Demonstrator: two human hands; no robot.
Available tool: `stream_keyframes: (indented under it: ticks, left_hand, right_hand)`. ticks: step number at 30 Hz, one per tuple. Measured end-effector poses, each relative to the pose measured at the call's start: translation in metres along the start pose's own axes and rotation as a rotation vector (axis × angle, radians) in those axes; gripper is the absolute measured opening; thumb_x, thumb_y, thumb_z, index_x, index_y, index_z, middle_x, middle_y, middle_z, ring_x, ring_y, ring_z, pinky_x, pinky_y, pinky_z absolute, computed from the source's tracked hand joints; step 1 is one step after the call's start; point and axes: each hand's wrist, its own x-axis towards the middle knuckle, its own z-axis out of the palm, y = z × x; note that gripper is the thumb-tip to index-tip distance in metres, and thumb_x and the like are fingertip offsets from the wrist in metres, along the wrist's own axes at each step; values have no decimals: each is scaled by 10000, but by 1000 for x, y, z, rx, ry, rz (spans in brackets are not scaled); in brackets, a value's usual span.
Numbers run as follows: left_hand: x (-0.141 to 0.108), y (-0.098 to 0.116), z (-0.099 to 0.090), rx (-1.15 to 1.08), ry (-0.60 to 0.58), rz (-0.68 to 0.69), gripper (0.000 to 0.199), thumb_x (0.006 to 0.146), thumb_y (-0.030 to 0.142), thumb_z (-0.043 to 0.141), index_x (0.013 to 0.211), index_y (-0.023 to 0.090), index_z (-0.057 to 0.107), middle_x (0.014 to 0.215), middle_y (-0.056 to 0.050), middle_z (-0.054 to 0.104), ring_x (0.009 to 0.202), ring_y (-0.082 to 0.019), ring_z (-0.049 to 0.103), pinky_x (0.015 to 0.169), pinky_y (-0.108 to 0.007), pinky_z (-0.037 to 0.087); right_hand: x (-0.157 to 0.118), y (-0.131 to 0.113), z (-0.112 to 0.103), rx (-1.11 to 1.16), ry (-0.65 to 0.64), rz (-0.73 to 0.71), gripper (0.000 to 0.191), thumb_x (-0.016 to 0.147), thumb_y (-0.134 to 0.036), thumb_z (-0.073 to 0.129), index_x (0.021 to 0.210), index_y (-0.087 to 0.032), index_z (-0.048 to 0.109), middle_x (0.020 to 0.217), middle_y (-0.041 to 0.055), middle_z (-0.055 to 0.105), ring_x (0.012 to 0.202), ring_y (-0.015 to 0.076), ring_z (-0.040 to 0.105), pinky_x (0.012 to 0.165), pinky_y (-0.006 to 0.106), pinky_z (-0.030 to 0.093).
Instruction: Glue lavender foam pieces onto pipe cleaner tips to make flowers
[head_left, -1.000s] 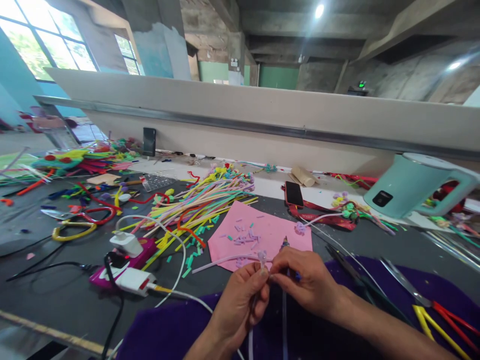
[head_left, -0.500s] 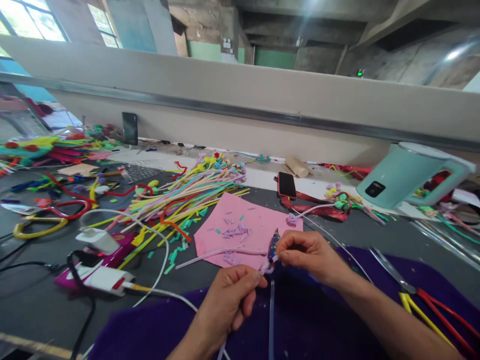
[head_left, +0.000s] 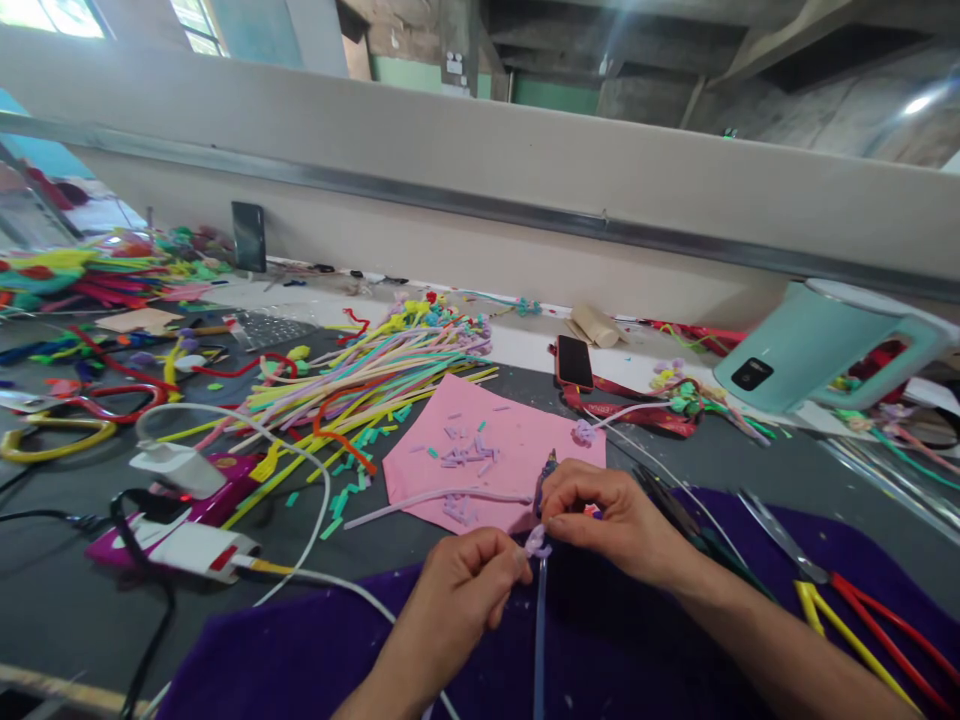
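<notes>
Between the fingertips of my left hand (head_left: 469, 590) is a small lilac pipe-cleaner flower (head_left: 535, 543), its loops bunched together. My right hand (head_left: 600, 510) is closed in a pinch at the upper edge of the same flower; its fingertips partly cover it. Just behind the right fingers shows the dark, speckled tip of a glue gun (head_left: 550, 468), the rest hidden by the hand. A long translucent glue stick (head_left: 541, 640) runs down below the flower over purple cloth. Beyond my hands, a lilac pipe-cleaner stem (head_left: 435, 497) and short lilac snippets (head_left: 469, 455) lie on a pink sheet (head_left: 540, 425).
Scissors (head_left: 806, 570) lie on the purple cloth at right. A power strip (head_left: 217, 495) with white cables is at left. Behind are many pipe cleaners (head_left: 360, 380), a phone (head_left: 574, 362) on a red lanyard and a mint kettle (head_left: 817, 350).
My right hand has shifted slightly left and down, and more of the lilac flower shows between the fingertips. The camera view has tilted slightly; the dark tool beside my right wrist shows more.
</notes>
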Motion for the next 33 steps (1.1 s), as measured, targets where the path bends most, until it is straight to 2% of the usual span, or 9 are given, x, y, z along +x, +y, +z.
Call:
stream_keyframes:
  ticks: [4, 10, 21, 27, 33]
  left_hand:
    - [-1, -2, 0, 123, 45, 42, 251, 790, 327, 480, 625, 167, 579, 373, 95, 363, 341, -57, 265, 366, -189, 193]
    - [-2, -3, -1, 162, 65, 60, 251, 799, 330, 475, 633, 177, 585, 380, 94, 374, 337, -59, 272, 372, -200, 199]
    - [-2, 6, 2, -65, -20, -41, 249, 763, 337, 479, 610, 162, 567, 330, 95, 367, 296, -46, 224, 336, -192, 138]
    - [-4, 8, 4, -159, -13, -97, 250, 735, 351, 496, 588, 162, 567, 308, 95, 366, 275, -38, 184, 316, -190, 107]
    - [-5, 10, 4, -165, 0, -89, 245, 733, 346, 505, 585, 162, 571, 306, 97, 363, 269, -36, 186, 321, -189, 102]
  right_hand:
    - [-1, -2, 3, -16, 6, -52, 43, 769, -139, 619, 732, -136, 641, 763, 26, 566, 755, 147, 521, 706, 273, 397]
    - [-1, -1, 5, -63, -11, -100, 82, 756, -68, 607, 766, -140, 646, 801, 27, 558, 778, 141, 525, 709, 262, 405]
    - [0, -3, 1, -134, -71, -166, 73, 816, -121, 560, 807, -145, 627, 875, 34, 536, 832, 136, 522, 746, 261, 398]
    - [0, -2, 2, -135, -79, -166, 71, 833, -170, 549, 801, -168, 613, 884, 31, 536, 832, 140, 521, 750, 270, 404]
    - [-1, -5, 2, -206, -95, -155, 64, 823, -163, 561, 784, -176, 610, 897, 30, 533, 831, 140, 521, 739, 263, 405]
